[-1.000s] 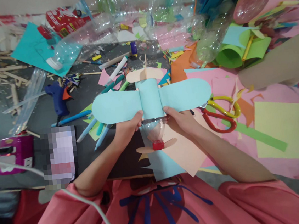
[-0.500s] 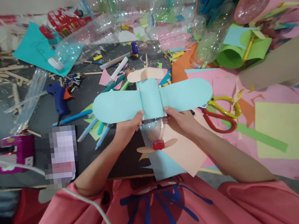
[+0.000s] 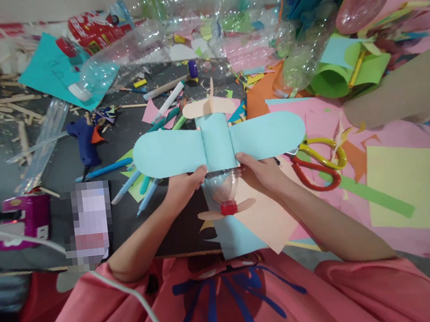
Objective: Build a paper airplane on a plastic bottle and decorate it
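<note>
A toy airplane (image 3: 217,143) made from a plastic bottle wrapped in light blue paper is held between my hands over the table. Two rounded blue wings spread to the sides, and a peach paper tail (image 3: 208,107) sits at the far end. Its red bottle cap (image 3: 228,208) points toward me with a peach propeller behind it. My left hand (image 3: 187,184) grips the body at the left wing's near edge, thumb against the bottle. My right hand (image 3: 260,170) holds the opposite side, thumb on the right wing's root. The fingers underneath are partly hidden.
Scissors (image 3: 317,165) with red and yellow handles lie on pink paper at right. A blue glue gun (image 3: 84,141), several markers and a blurred phone (image 3: 90,220) are at left. Clear plastic bottles (image 3: 130,49) line the back. A white cable (image 3: 128,288) crosses my left sleeve.
My left thumb has slid slightly down, toward the near edge of the wing. The airplane and my right hand stay almost in place.
</note>
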Available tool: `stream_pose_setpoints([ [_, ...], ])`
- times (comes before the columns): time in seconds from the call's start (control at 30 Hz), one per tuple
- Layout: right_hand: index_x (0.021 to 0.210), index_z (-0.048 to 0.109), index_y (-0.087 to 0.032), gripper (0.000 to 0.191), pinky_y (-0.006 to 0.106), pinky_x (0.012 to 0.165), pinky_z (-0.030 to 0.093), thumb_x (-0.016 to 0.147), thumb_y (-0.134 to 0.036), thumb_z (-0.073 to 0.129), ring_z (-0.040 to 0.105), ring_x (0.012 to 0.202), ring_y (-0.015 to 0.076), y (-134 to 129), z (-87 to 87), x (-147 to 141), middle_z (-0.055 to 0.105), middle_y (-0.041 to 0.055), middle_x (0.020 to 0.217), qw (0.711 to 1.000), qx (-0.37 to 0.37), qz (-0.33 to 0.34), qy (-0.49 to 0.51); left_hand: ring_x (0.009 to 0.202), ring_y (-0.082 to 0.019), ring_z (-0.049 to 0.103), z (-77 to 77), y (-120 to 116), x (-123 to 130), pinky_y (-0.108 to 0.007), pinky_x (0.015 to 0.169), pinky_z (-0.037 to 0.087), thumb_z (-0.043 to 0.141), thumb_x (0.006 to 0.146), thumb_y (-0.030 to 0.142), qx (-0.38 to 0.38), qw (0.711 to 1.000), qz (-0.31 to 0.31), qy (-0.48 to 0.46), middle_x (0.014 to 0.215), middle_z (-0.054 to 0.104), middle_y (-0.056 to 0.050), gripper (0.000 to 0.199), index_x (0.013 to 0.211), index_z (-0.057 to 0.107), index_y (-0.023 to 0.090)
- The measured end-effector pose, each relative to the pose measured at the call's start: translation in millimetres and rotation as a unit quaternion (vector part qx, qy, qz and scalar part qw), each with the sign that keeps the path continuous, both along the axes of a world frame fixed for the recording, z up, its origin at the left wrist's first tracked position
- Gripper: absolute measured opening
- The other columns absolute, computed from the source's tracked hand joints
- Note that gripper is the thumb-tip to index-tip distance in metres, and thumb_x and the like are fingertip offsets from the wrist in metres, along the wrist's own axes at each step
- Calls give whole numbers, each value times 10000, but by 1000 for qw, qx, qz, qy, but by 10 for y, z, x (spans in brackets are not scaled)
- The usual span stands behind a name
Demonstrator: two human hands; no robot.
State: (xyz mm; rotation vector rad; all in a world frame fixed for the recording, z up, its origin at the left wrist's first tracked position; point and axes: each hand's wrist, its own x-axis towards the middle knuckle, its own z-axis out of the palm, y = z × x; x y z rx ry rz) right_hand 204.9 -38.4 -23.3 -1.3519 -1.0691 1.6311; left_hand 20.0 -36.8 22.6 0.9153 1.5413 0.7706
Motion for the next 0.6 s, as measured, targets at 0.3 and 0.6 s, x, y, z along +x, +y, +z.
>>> stream_pose_setpoints([
  [0.3,658,546,-208,328,359,703,439,861,-457,611,507,615,147,3,-9,4,517,-9,633,999,-6,5,42,393,-74,328,-59,9,-23,-247,480,371,576,692,259,15,999,-29,-39,367,339,37,393,354,382,212],
  [0.6,645,539,-206,339,372,711,437,853,-463,613,511,618,151,8,19,5,526,-2,625,1000,-3,10,25,372,-70,307,-117,24,-53,-247,450,346,591,691,284,9,999,-32,-32,349,326,42,425,343,356,219],
])
